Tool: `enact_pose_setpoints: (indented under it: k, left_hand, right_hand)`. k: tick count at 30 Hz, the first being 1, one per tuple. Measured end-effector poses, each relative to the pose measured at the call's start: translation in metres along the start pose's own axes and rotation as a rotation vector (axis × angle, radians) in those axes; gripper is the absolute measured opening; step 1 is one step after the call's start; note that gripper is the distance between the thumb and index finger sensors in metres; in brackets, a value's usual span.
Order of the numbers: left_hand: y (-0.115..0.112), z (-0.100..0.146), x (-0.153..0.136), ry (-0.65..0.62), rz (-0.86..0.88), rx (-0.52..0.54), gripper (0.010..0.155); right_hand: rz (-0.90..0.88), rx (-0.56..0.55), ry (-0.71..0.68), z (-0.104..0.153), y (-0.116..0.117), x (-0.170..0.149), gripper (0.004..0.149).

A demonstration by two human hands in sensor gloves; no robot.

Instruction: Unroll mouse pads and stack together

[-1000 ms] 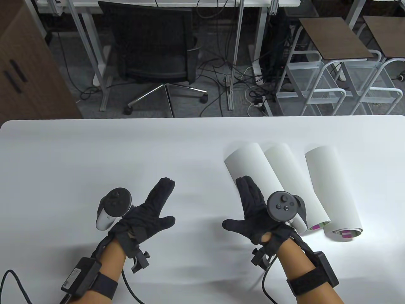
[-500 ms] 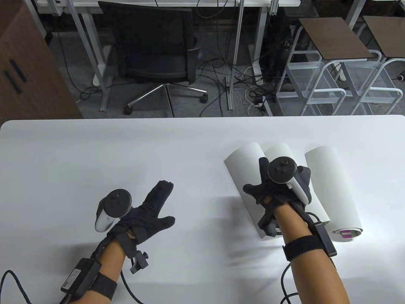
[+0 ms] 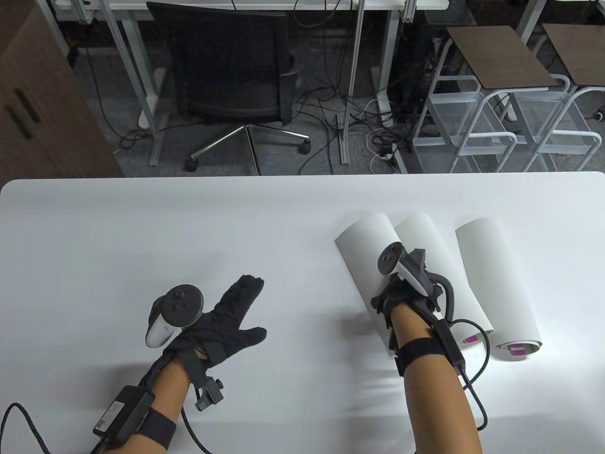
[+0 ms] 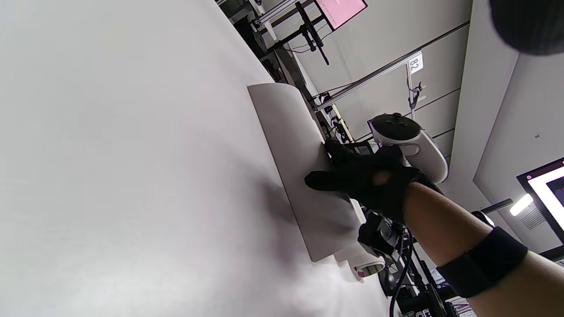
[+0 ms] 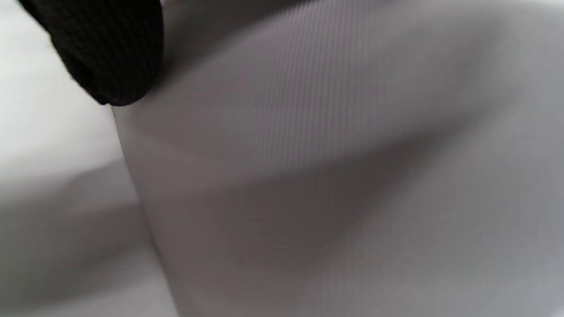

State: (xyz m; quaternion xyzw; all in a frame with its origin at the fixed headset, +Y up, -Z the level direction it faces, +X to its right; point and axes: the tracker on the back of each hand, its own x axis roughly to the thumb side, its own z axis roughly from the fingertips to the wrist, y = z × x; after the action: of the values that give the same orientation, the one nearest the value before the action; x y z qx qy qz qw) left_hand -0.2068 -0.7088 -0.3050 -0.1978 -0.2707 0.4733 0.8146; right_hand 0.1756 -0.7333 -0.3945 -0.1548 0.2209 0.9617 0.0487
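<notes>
Three rolled white mouse pads lie side by side on the right half of the white table (image 3: 142, 227): a left roll (image 3: 361, 246), a middle roll (image 3: 425, 236) and a right roll (image 3: 491, 274). My right hand (image 3: 394, 291) grips the left roll around its middle, thumb on its near side and fingers over the top. The left wrist view shows this hold on the roll (image 4: 286, 127) by the right hand (image 4: 352, 174). In the right wrist view the roll (image 5: 330, 176) fills the frame below a fingertip (image 5: 110, 53). My left hand (image 3: 231, 312) is open and empty over the table's middle.
The middle and right rolls show pink printed insides at their near ends (image 3: 517, 350). The middle roll touches the left roll. An office chair (image 3: 231, 75) and metal racks (image 3: 496, 118) stand beyond the far table edge.
My right hand has moved forward from the table onto the left roll and closed around it, the wrist turning over. The left hand has shifted only slightly.
</notes>
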Motion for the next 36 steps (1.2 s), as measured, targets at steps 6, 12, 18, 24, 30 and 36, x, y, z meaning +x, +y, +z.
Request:
enact_pose_setpoints:
  k: [6,12,18,24,30,36]
  left_hand:
    - [-0.002,-0.002,-0.002,0.017,-0.010,-0.002,0.099]
    - [-0.003,-0.002,-0.002,0.028,-0.008,0.004,0.098]
    - [0.000,-0.003,-0.002,0.031,0.016,0.031,0.098]
    - [0.012,-0.004,-0.002,0.035,0.134,0.128,0.096]
    - [0.018,-0.011,-0.004,0.055,0.301,0.201,0.092]
    - [-0.002,-0.030,-0.013,0.120,0.515,0.215,0.087]
  right_hand:
    - [0.035,-0.054,0.002,-0.003,0.005,0.004,0.106]
    - [0.026,-0.183,-0.013,0.004,-0.009,0.009,0.094]
    - [-0.263,-0.184,-0.060,0.015,-0.028,-0.001,0.087]
    - [-0.550,-0.190,-0.254,0.040,-0.049,-0.004,0.088]
    - [-0.855,-0.145,-0.515,0.067,-0.054,0.004,0.089]
    - [-1.120,0.064,-0.752,0.079,-0.031,0.028,0.091]
